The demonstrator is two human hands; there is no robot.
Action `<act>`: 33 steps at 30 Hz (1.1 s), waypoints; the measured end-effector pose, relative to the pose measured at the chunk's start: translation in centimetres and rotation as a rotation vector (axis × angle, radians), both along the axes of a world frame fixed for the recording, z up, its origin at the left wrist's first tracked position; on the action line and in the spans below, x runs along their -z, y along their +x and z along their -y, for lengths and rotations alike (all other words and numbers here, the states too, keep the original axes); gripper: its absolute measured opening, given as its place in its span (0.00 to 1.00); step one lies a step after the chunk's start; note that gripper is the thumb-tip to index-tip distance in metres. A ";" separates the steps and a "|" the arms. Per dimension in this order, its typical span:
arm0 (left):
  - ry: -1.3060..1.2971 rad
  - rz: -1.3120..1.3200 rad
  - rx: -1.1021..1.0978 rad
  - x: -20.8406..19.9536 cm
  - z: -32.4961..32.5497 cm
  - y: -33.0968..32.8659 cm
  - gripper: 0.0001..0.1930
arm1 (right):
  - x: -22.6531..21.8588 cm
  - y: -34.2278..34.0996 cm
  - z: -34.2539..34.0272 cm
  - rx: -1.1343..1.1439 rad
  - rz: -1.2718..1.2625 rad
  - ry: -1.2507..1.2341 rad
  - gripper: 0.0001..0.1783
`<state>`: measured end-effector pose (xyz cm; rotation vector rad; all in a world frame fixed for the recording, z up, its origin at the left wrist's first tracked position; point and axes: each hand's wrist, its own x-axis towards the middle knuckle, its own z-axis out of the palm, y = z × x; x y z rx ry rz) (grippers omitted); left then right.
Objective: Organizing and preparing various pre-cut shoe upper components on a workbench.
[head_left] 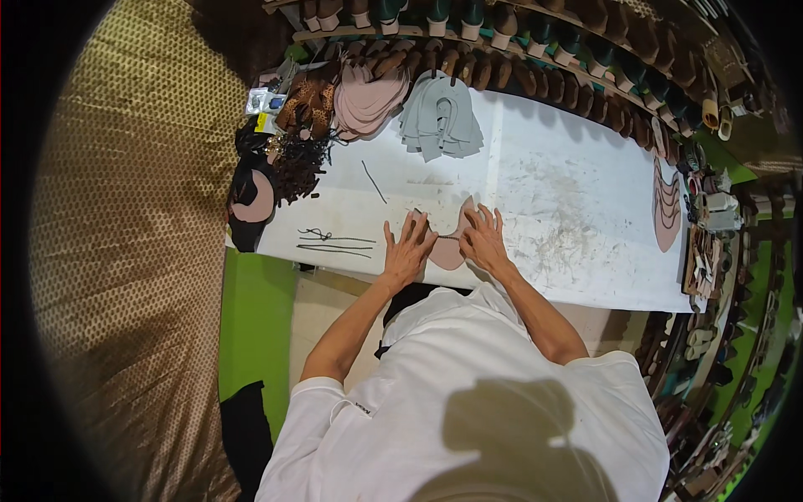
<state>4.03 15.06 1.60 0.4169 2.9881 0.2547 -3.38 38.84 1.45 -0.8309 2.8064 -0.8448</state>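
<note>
At the table's front edge lies a curved pink shoe upper piece (448, 255), with one pointed arm reaching up on the right. A thin dark cord (447, 238) runs along its inner curve, between my two hands. My left hand (407, 251) has its thumb and fingertips closed on the cord at the piece's left side, other fingers spread. On the right side, my right hand (483, 241) grips the piece with bent fingers near the cord's end. What lies under the fingertips is partly hidden.
Loose dark cords (336, 246) lie to the left. Farther back are stacked grey pieces (441, 117), stacked pink pieces (370, 100) and a dark heap of trimmings (303, 167). Nested pink pieces (666, 205) lie at the right end. Shoe racks (577, 58) line the back and right.
</note>
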 end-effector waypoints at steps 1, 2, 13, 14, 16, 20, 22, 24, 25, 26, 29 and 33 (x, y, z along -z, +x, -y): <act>-0.012 0.000 0.013 -0.2 -0.1 -0.1 0.26 | 0.1 -0.2 0.0 -0.002 0.001 0.002 0.13; -0.024 0.000 0.027 -0.4 -0.2 -0.2 0.26 | 0.2 -0.3 0.0 0.002 -0.008 0.005 0.13; -0.103 -0.084 -0.044 0.0 -2.6 0.6 0.28 | 0.2 -1.5 0.1 -0.031 -0.006 0.056 0.14; -0.119 -0.097 -0.050 0.1 -2.8 0.6 0.27 | 0.3 -1.6 0.1 -0.039 -0.015 0.060 0.14; -0.105 -0.086 -0.055 0.0 -2.9 0.7 0.28 | 0.5 -1.8 0.0 -0.051 -0.025 0.064 0.14; 0.011 0.001 -0.125 0.4 -2.6 0.9 0.32 | 0.7 -2.0 0.1 -0.078 -0.037 0.062 0.13; 0.050 0.011 -0.142 0.8 -2.4 1.2 0.34 | 0.6 -2.1 0.1 -0.090 -0.038 0.058 0.13; 0.090 0.021 -0.155 0.8 -2.4 1.5 0.36 | 0.6 -2.2 0.0 -0.099 -0.040 0.061 0.13; 0.103 0.027 -0.152 0.6 -2.6 1.6 0.37 | 0.6 -2.2 -0.1 -0.100 -0.039 0.062 0.13; 0.116 0.033 -0.150 0.4 -2.8 1.7 0.38 | 0.7 -2.2 -0.2 -0.102 -0.040 0.061 0.13; 0.110 0.112 -0.160 -0.3 -3.3 1.5 0.40 | 0.8 -2.5 -0.2 -0.102 -0.044 0.062 0.12; 0.072 0.129 -0.179 -0.1 -3.5 1.6 0.41 | 0.7 -2.9 -0.1 -0.118 -0.048 0.064 0.12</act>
